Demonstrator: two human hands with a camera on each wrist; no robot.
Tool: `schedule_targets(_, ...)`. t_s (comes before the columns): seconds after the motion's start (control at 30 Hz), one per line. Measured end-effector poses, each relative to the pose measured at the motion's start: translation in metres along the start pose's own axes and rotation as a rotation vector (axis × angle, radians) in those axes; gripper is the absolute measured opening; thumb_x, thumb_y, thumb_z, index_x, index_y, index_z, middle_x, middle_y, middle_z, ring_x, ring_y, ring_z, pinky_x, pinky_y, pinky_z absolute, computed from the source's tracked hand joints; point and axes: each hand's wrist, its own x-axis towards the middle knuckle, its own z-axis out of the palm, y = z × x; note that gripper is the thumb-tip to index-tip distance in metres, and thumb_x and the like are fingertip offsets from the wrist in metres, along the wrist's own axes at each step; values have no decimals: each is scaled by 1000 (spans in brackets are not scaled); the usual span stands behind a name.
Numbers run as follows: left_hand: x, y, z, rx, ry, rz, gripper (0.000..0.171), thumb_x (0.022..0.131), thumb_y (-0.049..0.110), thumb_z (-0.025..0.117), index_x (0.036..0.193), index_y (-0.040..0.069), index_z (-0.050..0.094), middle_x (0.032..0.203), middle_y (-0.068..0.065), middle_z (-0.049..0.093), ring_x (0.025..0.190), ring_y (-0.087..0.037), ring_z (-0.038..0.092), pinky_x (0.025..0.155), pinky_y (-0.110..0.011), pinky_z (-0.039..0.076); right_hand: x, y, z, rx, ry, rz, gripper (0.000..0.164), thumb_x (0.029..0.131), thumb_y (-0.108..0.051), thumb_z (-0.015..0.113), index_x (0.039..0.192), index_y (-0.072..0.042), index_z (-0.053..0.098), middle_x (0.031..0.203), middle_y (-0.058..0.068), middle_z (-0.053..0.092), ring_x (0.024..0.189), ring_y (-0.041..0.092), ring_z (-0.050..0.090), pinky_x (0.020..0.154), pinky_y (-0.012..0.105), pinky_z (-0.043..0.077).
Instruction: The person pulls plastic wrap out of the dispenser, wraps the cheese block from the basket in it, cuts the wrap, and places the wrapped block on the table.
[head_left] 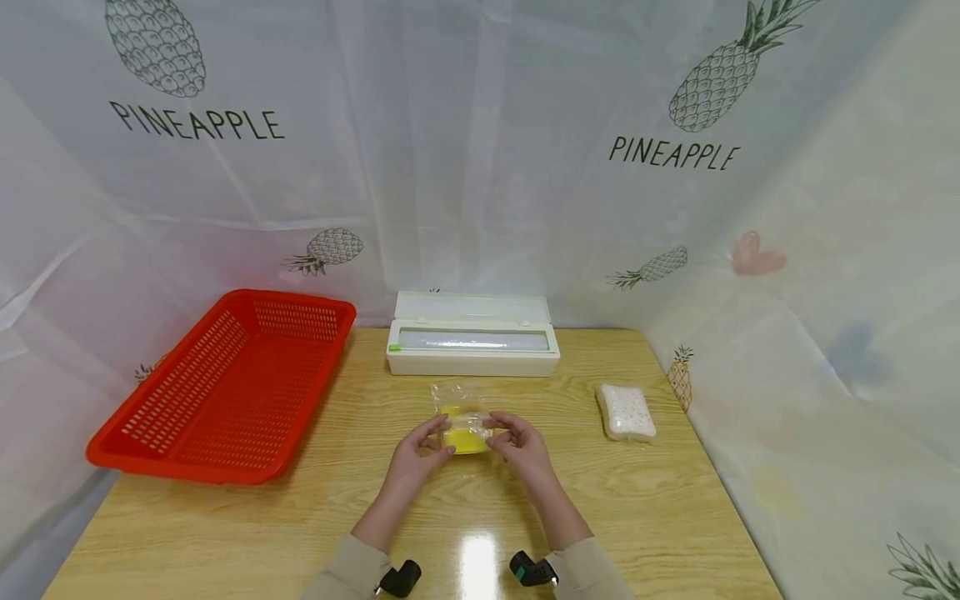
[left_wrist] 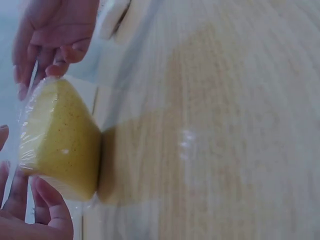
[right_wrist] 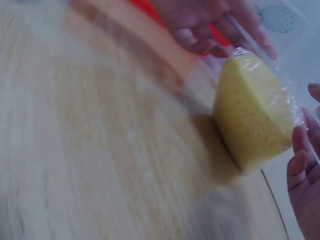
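Note:
A yellow sponge-like block [head_left: 467, 442] with small pores stands on the table between the two hands. Clear plastic film [head_left: 455, 393] lies over its top and spreads out behind it. My left hand [head_left: 417, 454] pinches the film at the block's left side. On the other side my right hand [head_left: 522, 446] pinches the film too, thumb against fingers. Both wrist views show the yellow block [left_wrist: 67, 135] with film stretched over its upper face, and a taut film edge running between the hands.
Behind the block stands a white cling film dispenser [head_left: 472, 364], lid raised and film roll visible. To the left is a red perforated basket [head_left: 300, 446]. A white speckled block [head_left: 627, 412], seemingly film-wrapped, lies at the right. A patterned curtain [head_left: 465, 167] closes off the back.

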Motion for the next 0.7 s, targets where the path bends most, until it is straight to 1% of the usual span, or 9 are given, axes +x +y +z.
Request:
schedule_targets(0.13,-4,-10,3,-8,21,55,53,83,7,76,133,6,56,119,-7,65,105,-26,53,79,-29,50,-11,-10,7,-72,-12,-98,39,87,5,68,123,8,52,119,24,61,79,16,54,64,19,46)
schedule_targets(0.2,-7,-16,4,-2,34,90,48,84,7,75,128,4,57,116,-7,66,104,-26,54,80,-31,51,-17,-14,10,-110,-21,-142,34,87,5,68,118,9,53,118,25,61,77,16,53,63,19,44)
schedule_targets(0.27,-9,-23,5,6,42,102,41,84,6,75,122,3,59,112,-7,66,103,-25,55,80,-32,51,-21,-12,13,-163,-27,-171,29,87,4,69,114,8,59,116,24,61,75,17,52,61,20,43)
schedule_targets(0.33,-11,-27,7,8,47,91,34,84,6,75,116,4,61,109,-7,66,102,-25,55,79,-33,51,-23,-10,17,-213,-26,-198,24,86,3,70,110,6,66,112,23,61,73,17,49,61,20,41)
schedule_targets(0.4,-12,-28,9,2,42,62,31,84,6,75,113,7,63,109,-7,65,102,-25,54,81,-34,50,-24,-5,19,-244,-11,-222,22,85,3,71,107,6,69,107,22,60,72,17,47,60,20,40)
schedule_targets(0.5,-15,-27,12,20,35,25,29,85,9,75,113,7,66,112,-9,64,105,-28,54,82,-35,50,-20,9,22,-280,29,-184,20,85,-1,73,105,1,73,100,14,60,70,13,43,59,19,38)
schedule_targets(0.57,-15,-25,15,55,35,17,27,85,11,75,111,7,69,113,-9,62,104,-29,55,81,-34,50,-17,19,22,-314,63,-141,19,85,-7,76,103,-4,74,94,9,58,69,11,44,58,19,38)
schedule_targets(0.63,-15,-25,17,97,43,11,25,85,12,76,109,9,71,110,-8,62,102,-27,55,80,-31,51,-13,28,22,-341,90,-92,19,84,-13,77,102,-10,76,91,4,56,69,11,44,58,19,39)
schedule_targets(0.7,-13,-26,19,123,54,12,24,84,11,77,107,8,72,105,-7,62,99,-25,56,78,-29,50,-9,33,22,-351,118,-71,18,82,-17,79,99,-11,77,87,3,55,71,12,45,59,21,41)
